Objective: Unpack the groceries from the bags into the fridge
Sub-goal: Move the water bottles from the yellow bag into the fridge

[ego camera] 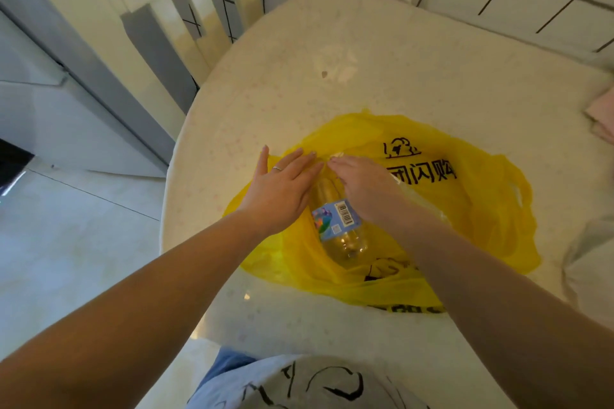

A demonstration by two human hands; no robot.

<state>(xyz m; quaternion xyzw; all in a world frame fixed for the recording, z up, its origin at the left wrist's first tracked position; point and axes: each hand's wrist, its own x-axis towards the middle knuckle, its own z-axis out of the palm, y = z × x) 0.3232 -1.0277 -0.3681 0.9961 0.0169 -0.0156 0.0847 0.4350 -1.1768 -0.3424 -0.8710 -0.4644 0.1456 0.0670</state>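
A yellow plastic bag (465, 209) with black print lies open and flattened on the round cream table (365, 60). Inside it a clear plastic bottle (345, 239) with a blue barcode label lies on its side, its base towards me. My left hand (282, 186), fingers straight and wearing a ring, rests flat on the bag's edge against the left side of the bottle. My right hand (362, 186) covers the bottle's neck end with its fingers curled down over it; the cap and my thumb are hidden. Some clear plastic film shows under my right wrist.
A white slatted chair (186, 26) stands behind the table at the left. A grey-white appliance (50, 103) fills the left side above the pale tiled floor. At the table's right edge are a pink cloth (601, 116) and a whitish bag (588, 262). A tiled wall runs behind.
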